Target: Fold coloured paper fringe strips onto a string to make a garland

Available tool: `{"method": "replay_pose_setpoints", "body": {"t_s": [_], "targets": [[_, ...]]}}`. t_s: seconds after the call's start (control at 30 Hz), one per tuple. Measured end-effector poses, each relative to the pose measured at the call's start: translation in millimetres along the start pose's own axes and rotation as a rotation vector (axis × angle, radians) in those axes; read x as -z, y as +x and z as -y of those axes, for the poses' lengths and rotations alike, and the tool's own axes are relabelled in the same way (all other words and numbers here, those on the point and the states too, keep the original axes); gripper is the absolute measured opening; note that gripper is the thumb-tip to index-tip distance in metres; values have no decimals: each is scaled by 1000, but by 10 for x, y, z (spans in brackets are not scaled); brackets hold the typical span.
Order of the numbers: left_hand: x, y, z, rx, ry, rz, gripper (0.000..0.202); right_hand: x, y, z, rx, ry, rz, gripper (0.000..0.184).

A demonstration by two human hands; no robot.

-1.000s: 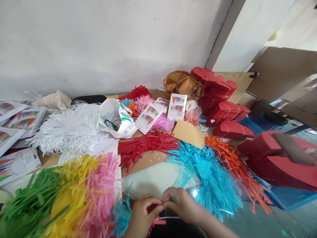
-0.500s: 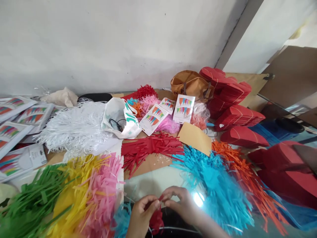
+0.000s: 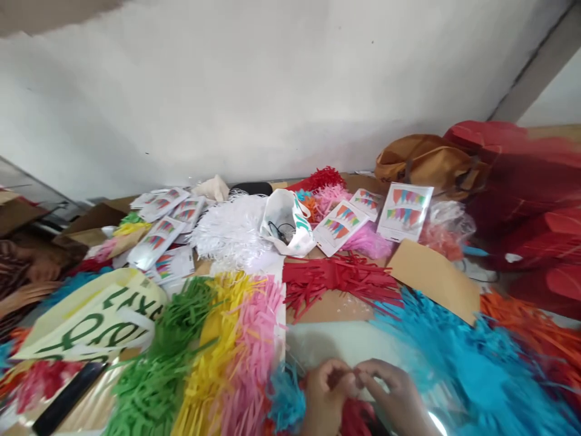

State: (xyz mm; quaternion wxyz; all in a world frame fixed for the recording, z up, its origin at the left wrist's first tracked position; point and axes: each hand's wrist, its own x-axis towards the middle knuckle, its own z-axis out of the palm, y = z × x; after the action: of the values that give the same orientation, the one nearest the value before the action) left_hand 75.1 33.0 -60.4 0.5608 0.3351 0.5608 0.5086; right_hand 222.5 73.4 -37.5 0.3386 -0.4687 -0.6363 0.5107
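- Far left of the fingers, at the edge of view: a second person's hand (image 3: 27, 295) with a patterned sleeve (image 3: 9, 284), apart from the main pair of hands.
- Left of the fingers, lower down: a cream cloth tote bag with dark green lettering (image 3: 91, 321), and a long flat black strip (image 3: 68, 387) near it.
- Closer on the left: bundles of cut-paper fringe lying side by side, first green (image 3: 158, 375), then yellow (image 3: 213, 327), then pink (image 3: 254, 339).
- Just left of the fingers: a small tuft of sky-blue paper fringe (image 3: 285, 399), beside the left hand (image 3: 324, 396).
- Centre: the left and right hands (image 3: 393, 393) meet, with their fingers (image 3: 365, 370) curled and pressed together at the tips. Whatever they pinch is too small to make out. Working with the tips, hands close together, suits such a fine hold.
- Just below the fingers: crumpled dark red paper (image 3: 356, 418).
- Above the fingers: a red paper fringe (image 3: 336, 281).
- Right of the fingers: a large bright blue paper fringe (image 3: 472, 369), then an orange fringe (image 3: 531, 333).
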Motion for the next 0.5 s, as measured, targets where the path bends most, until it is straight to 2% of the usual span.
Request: {"method": "replay_pose_setpoints", "body": {"t_s": [0.1, 0.17, 0.2, 0.27, 0.37, 0.5], "targets": [[-48, -72, 47, -393, 293, -165, 11, -78, -89, -86, 16, -89, -155, 32], [-67, -113, 75, -589, 415, -242, 14, -95, -149, -114, 41, -125, -202, 31], [-67, -130, 84, -646, 427, -264, 15, -93, -175, -117, 61, -130, -203, 30], [-47, -161, 92, -663, 370, -255, 12, -74, -215, -110, 95, -123, -131, 28], [21, -210, 103, -542, 279, -137, 11, -66, -269, -97, 112, -126, 16, 28], [140, -273, 129, -505, 311, -124, 8, -137, -358, -102, 72, -154, -27, 32]]}}
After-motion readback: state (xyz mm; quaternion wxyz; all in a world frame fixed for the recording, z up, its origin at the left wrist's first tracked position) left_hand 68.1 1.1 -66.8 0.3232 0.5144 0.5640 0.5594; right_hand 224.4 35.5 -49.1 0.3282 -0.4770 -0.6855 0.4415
